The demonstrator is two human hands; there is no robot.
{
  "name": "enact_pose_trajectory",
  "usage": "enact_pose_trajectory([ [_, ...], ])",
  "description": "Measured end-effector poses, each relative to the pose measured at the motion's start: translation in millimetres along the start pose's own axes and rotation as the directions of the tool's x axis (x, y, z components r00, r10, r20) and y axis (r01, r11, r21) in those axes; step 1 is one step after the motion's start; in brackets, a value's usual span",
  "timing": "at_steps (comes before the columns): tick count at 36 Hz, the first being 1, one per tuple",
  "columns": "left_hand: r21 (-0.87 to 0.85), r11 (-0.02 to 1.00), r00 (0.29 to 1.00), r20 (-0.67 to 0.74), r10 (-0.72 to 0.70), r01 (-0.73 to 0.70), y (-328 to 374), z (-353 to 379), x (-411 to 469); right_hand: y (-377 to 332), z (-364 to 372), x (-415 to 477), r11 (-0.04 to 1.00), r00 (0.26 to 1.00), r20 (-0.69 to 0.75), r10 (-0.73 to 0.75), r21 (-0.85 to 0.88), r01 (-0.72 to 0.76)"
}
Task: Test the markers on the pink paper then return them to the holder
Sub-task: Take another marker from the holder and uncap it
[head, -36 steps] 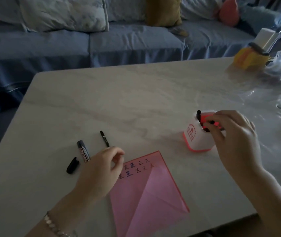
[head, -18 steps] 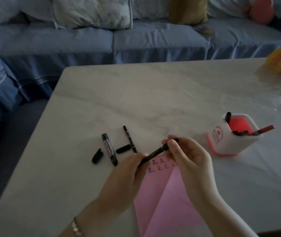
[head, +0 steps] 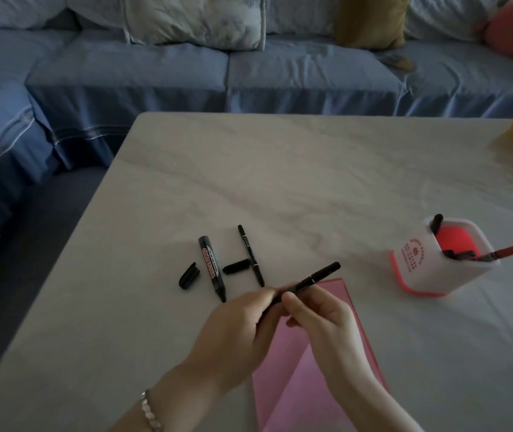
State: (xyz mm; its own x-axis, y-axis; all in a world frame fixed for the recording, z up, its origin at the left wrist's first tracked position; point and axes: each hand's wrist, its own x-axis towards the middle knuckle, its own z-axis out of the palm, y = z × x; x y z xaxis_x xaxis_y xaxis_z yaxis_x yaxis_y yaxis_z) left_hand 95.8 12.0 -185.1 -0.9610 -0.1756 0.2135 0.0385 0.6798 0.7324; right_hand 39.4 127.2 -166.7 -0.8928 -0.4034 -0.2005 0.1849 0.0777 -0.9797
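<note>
Black marker pinched by both hands: left hand low, right hand at mid-barrel. Long axis rising toward holder, capped end free above pink paper.

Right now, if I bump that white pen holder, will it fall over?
Probably, with a firm bump. The holder stands taller than it is wide, and its markers lean to one side, one red marker poking past the rim. It looks like light plastic, so it might just slide.

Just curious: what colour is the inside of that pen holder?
Bright red-orange inside the white holder, seen from the head view.
</note>
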Motion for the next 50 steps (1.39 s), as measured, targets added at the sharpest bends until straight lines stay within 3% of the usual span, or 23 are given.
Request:
enact_pose_trajectory([
  [14, 0.006, 1.0, 0.996, 0.091, 0.019, -0.02, -5.2, -3.2, -3.9, 9.0, -3.2, -4.5, 0.999, 0.999, 0.027, -0.036, 0.033, 0.035],
  [17, 0.008, 0.996, 0.991, 0.099, -0.085, 0.084, -2.8, -4.2, -1.5, 5.7, -2.9, -0.3, 0.996, 0.998, 0.038, -0.056, 0.076, 0.053],
  [21, -0.101, 0.928, 0.932, 0.108, -0.347, 0.358, -9.5, -6.9, -0.4, -8.5, -18.1, 21.0, 0.927, 0.994, -0.07, 0.087, 0.37, -0.055],
  [23, -0.18, 0.862, 0.881, 0.105, -0.462, 0.474, -17.6, -10.1, -3.6, -14.5, -29.5, 34.3, 0.954, 0.993, -0.074, 0.095, 0.292, -0.07],
  [27, -0.243, 0.801, 0.832, 0.052, -0.552, 0.547, -30.7, -16.6, -11.2, -13.5, -38.1, 64.2, 0.982, 0.986, 0.012, 0.164, -0.092, -0.163],
  [29, -0.232, 0.806, 0.83, 0.011, -0.557, 0.544, -35.5, -18.5, -15.3, -8.7, -36.6, 77.5, 0.954, 0.985, 0.045, 0.167, -0.261, -0.15],
  [33, -0.28, 0.807, 0.828, -0.069, -0.557, 0.519, -42.6, -23.8, -17.8, 5.7, -24.0, 100.6, 0.795, 0.999, 0.046, 0.005, -0.606, 0.024],
  [41, -0.25, 0.866, 0.854, -0.194, -0.484, 0.434, -40.0, -27.5, -11.1, 33.6, -11.0, 124.7, 0.681, 0.998, -0.033, -0.045, -0.733, 0.006],
  [44, -0.217, 0.892, 0.865, -0.238, -0.443, 0.397, -36.6, -29.1, 1.6, 36.1, -9.1, 124.3, 0.685, 0.997, -0.036, -0.074, -0.728, 0.025],
  [47, -0.1, 0.931, 0.888, -0.28, -0.365, 0.351, -35.9, -23.0, 22.4, 34.5, -8.4, 121.7, 0.705, 0.994, -0.039, -0.098, -0.708, 0.041],
  [50, 0.052, 0.941, 0.927, -0.197, -0.319, 0.335, -32.7, -8.6, 50.2, 34.9, -12.0, 118.3, 0.727, 0.995, -0.035, -0.097, -0.685, 0.047],
])
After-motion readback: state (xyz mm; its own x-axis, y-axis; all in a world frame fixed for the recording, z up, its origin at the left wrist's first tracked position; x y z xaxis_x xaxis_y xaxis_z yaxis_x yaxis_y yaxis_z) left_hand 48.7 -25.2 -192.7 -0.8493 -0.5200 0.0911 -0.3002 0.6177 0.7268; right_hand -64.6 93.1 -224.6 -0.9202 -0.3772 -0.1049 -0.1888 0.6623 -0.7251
